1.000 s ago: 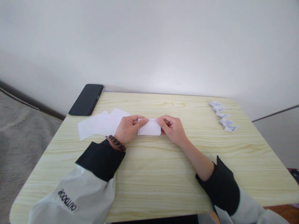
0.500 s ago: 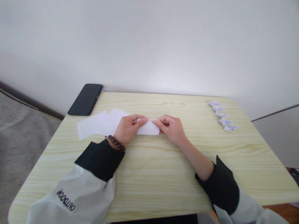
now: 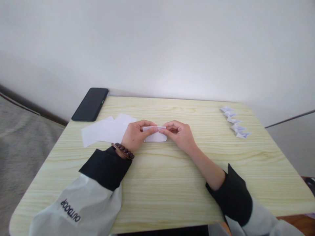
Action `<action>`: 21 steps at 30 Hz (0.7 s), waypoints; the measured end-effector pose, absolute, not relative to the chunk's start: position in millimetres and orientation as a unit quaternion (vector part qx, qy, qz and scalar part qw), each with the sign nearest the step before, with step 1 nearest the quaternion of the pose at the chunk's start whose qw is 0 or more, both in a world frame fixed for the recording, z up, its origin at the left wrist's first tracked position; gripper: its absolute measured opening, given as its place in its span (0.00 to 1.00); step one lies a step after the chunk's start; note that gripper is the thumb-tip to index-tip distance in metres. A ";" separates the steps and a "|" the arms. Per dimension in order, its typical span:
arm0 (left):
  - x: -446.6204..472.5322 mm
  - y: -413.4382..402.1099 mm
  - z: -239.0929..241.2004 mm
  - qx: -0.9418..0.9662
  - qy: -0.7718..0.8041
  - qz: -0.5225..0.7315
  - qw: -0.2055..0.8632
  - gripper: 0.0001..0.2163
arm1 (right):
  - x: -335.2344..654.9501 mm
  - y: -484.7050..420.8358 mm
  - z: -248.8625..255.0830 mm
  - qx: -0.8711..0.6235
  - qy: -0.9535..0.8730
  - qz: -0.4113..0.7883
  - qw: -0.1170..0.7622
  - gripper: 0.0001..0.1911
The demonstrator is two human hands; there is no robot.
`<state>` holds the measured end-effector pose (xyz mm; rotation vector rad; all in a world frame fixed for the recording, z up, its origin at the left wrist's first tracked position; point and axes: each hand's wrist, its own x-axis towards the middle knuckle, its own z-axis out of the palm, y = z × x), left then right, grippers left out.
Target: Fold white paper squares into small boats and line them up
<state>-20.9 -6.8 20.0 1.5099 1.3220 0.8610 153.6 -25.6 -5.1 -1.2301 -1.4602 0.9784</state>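
A small folded sheet of white paper [image 3: 155,137] is held just above or on the middle of the table. My left hand [image 3: 137,133] pinches its upper left part, the thumb in front and the fingers behind. At the upper right part, my right hand [image 3: 179,132] grips it the same way. Both thumb tips nearly meet near the top folded edge. The fingers behind the paper are partly hidden. Next to my left hand lie several loose sheets of white paper [image 3: 104,132], overlapping one another.
A black phone [image 3: 90,104] lies at the table's back left corner. Several small folded paper boats [image 3: 236,127] stand in a row at the right. The pale wood-grain table [image 3: 169,186] meets a white wall [image 3: 162,49] at its back edge.
Both thumbs have moved closer together along the paper's top edge. The paper has shifted slightly left, and its top strip now appears more bent over.
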 end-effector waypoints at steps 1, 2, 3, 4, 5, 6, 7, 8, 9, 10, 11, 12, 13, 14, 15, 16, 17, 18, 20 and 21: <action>-20.9 -6.6 19.7 0.614 0.534 0.353 0.461 0.14 | 153.5 -25.5 -5.1 -0.504 -0.596 0.400 0.480 0.15; -20.9 -6.5 19.4 0.615 0.531 0.356 0.462 0.14 | 153.2 -25.3 -5.3 -0.504 -0.594 0.400 0.483 0.15; -21.0 -6.4 19.0 0.616 0.529 0.356 0.463 0.14 | 152.9 -25.2 -5.5 -0.503 -0.592 0.400 0.486 0.15; -21.1 -6.3 18.8 0.617 0.527 0.356 0.463 0.14 | 152.6 -25.1 -5.8 -0.503 -0.590 0.401 0.489 0.15; -21.2 -6.2 18.6 0.619 0.526 0.355 0.463 0.14 | 152.3 -25.0 -6.2 -0.502 -0.588 0.403 0.491 0.15; -21.2 -6.1 18.5 0.621 0.526 0.354 0.461 0.14 | 152.0 -24.8 -6.6 -0.501 -0.586 0.406 0.492 0.15; -21.3 -6.1 18.5 0.622 0.527 0.353 0.459 0.14 | 151.8 -24.7 -7.0 -0.499 -0.584 0.408 0.493 0.15; -21.4 -6.1 18.5 0.624 0.528 0.353 0.456 0.14 | 151.7 -24.5 -7.4 -0.498 -0.581 0.411 0.495 0.15; -21.4 -6.0 18.6 0.625 0.528 0.353 0.453 0.14 | 151.6 -24.4 -7.7 -0.498 -0.579 0.414 0.496 0.15; -21.4 -6.0 18.6 0.627 0.529 0.352 0.451 0.14 | 151.6 -24.3 -7.9 -0.498 -0.576 0.415 0.498 0.14; -21.5 -5.9 18.6 0.628 0.529 0.352 0.449 0.14 | 151.6 -24.3 -8.0 -0.499 -0.573 0.416 0.499 0.14; -21.5 -5.8 18.5 0.629 0.530 0.351 0.448 0.14 | 151.6 -24.3 -8.1 -0.501 -0.571 0.416 0.500 0.14; -21.6 -5.8 18.4 0.629 0.533 0.349 0.446 0.14 | 151.7 -24.3 -8.0 -0.502 -0.571 0.415 0.500 0.14; -21.6 -5.7 18.1 0.629 0.536 0.347 0.443 0.14 | 151.8 -24.4 -8.0 -0.503 -0.571 0.414 0.500 0.14; -21.6 -5.7 17.9 0.629 0.539 0.345 0.441 0.15 | 151.9 -24.4 -8.0 -0.504 -0.571 0.412 0.500 0.14; -21.5 -5.7 17.6 0.630 0.542 0.343 0.438 0.15 | 152.0 -24.3 -8.0 -0.505 -0.572 0.410 0.500 0.14; -21.3 -5.8 17.4 0.633 0.543 0.341 0.434 0.16 | 152.2 -24.1 -8.1 -0.506 -0.572 0.407 0.500 0.14; -21.1 -5.9 17.2 0.638 0.542 0.340 0.428 0.16 | 152.4 -23.9 -8.3 -0.509 -0.572 0.404 0.500 0.14; -20.5 -6.1 16.6 0.652 0.538 0.341 0.411 0.16 | 152.9 -23.2 -9.0 -0.514 -0.571 0.397 0.501 0.14; -20.3 -6.1 16.2 0.660 0.536 0.342 0.399 0.15 | 153.1 -22.9 -9.4 -0.516 -0.572 0.394 0.502 0.14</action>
